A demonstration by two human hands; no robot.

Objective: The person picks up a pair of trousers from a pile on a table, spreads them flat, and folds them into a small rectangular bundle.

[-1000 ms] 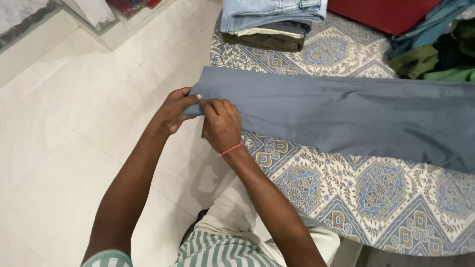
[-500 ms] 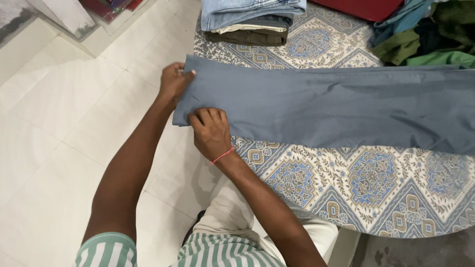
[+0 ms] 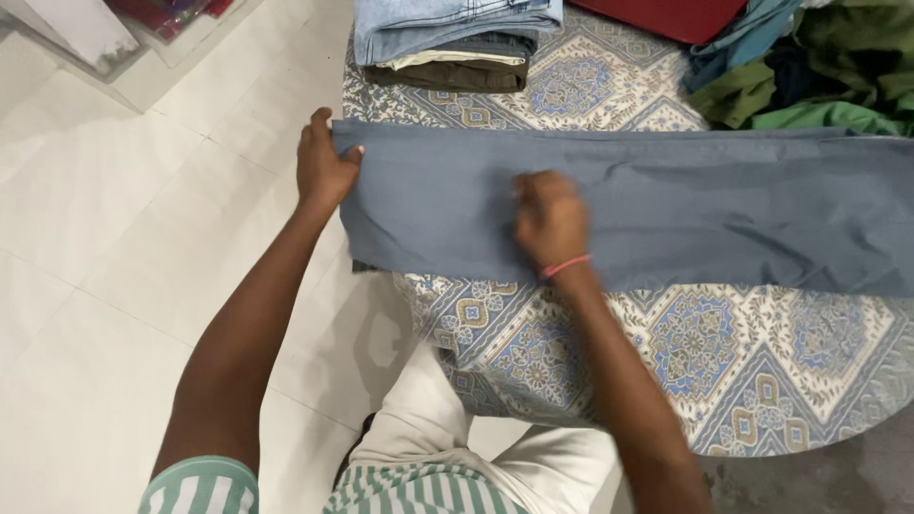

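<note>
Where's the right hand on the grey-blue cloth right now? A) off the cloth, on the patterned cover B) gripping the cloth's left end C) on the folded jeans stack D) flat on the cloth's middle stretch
D: the right hand lies on the long grey-blue cloth partway along it, while the left hand holds the cloth's left end.

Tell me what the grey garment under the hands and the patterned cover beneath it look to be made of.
Grey garment: probably a thin woven cotton or blend, matte, with soft creases and a fine even texture. Patterned cover: looks like printed cotton sheeting, flat and matte, with a repeating blue and tan floral diamond print; the fibre cannot be confirmed.
</note>
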